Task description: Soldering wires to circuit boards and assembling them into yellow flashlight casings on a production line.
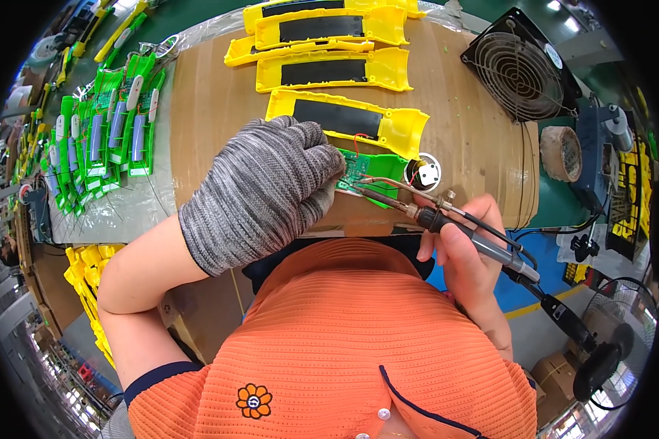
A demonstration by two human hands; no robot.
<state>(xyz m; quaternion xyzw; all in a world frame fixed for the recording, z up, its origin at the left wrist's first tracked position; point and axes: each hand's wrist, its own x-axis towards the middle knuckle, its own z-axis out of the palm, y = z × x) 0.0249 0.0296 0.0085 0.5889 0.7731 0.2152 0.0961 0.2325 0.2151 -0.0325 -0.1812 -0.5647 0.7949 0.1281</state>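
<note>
The left hand (271,190), in a grey knitted glove, comes in from the lower left with the forearm bare and the wrist bent, its back turned up toward the camera. Its fingers are curled down and clenched onto the left end of a green circuit board (370,172), pinning it against the cardboard work surface (212,95) near the front edge. The right hand (465,245) is bare and rises from the lower right edge, its fingers wrapped in a pen-like grasp around the black handle of a soldering iron (447,219). The iron slants up and to the left, and its metal tip (362,186) meets the board just beside the gloved fingertips. A thin feed tube runs alongside the iron's shaft.

1 small round white part (423,173), joined by thin red wires, lies just right of the board. Just behind the board lies 1 yellow plastic shell (348,121) with a black inset, and 4 more yellow shells (329,44) are stacked toward the far edge. Off the left edge, on a clear plastic sheet, stand rows of green assemblies (106,132), too many and overlapped to count. 1 black fan (520,66) sits at the far right corner.
</note>
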